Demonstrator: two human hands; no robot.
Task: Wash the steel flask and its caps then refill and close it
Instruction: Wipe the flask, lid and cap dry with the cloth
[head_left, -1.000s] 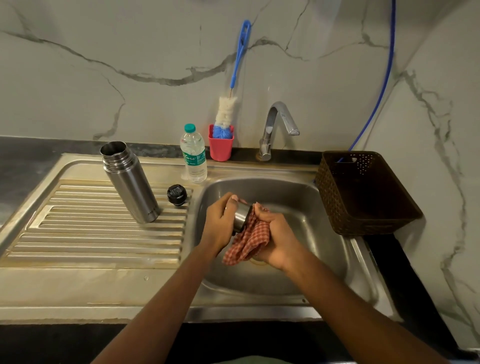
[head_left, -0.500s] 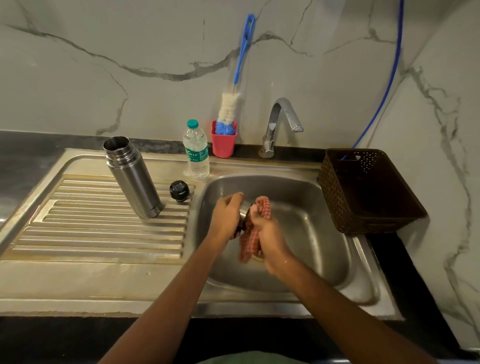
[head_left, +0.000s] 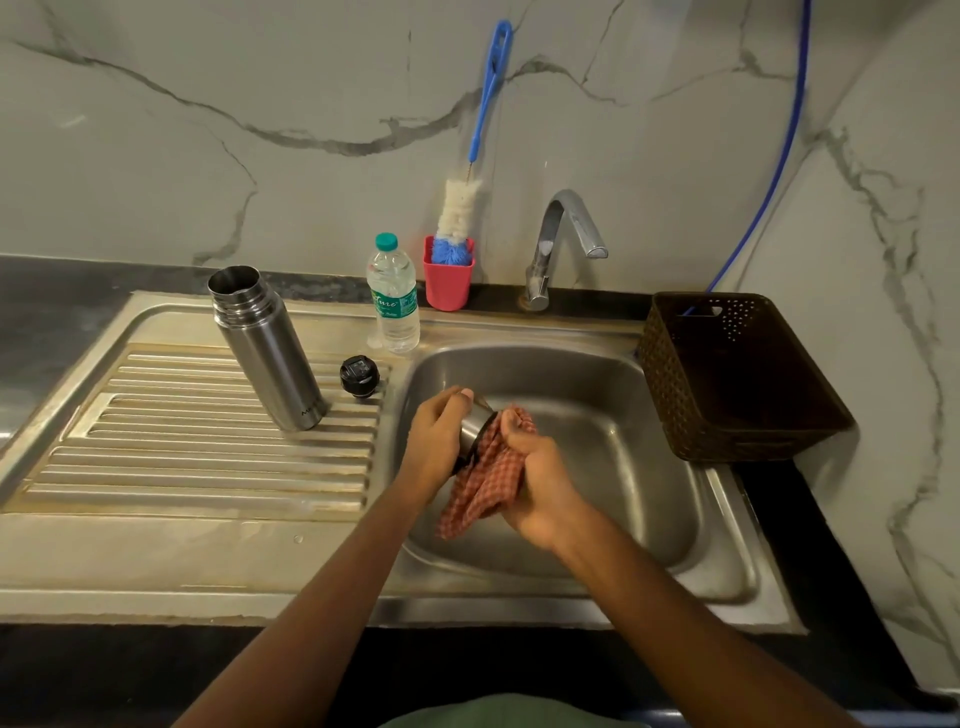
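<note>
A: Position of the steel cap (head_left: 475, 425)?

B: Over the sink basin (head_left: 639, 415), between both hands. The left hand (head_left: 439, 436) has it by the closed end, fingers curled round the wall and thumb tip on the upper edge. The long axis runs left to right, a little tilted, with the mouth toward the right hand (head_left: 540, 483).

A: And that one?

B: Its fingers are closed tight on a checked cloth (head_left: 485, 491), bunched against the cap's mouth, with the loose end hanging below. The rim is hidden, so it can't be told whether cloth reaches inside.

A: Other parts?

B: The flask (head_left: 270, 353) stands open on the drainboard (head_left: 208, 467), well to the left. The black inner cap (head_left: 358, 375) is just beside its base. Both are nearer the left hand.

A: Reading?

B: Probably the cap-wiping step. The next move likely twists cloth against cap about that axis, so the left grip must not slip. No water shows at the tap (head_left: 566, 239). Refilling and closing are not yet done.
</note>
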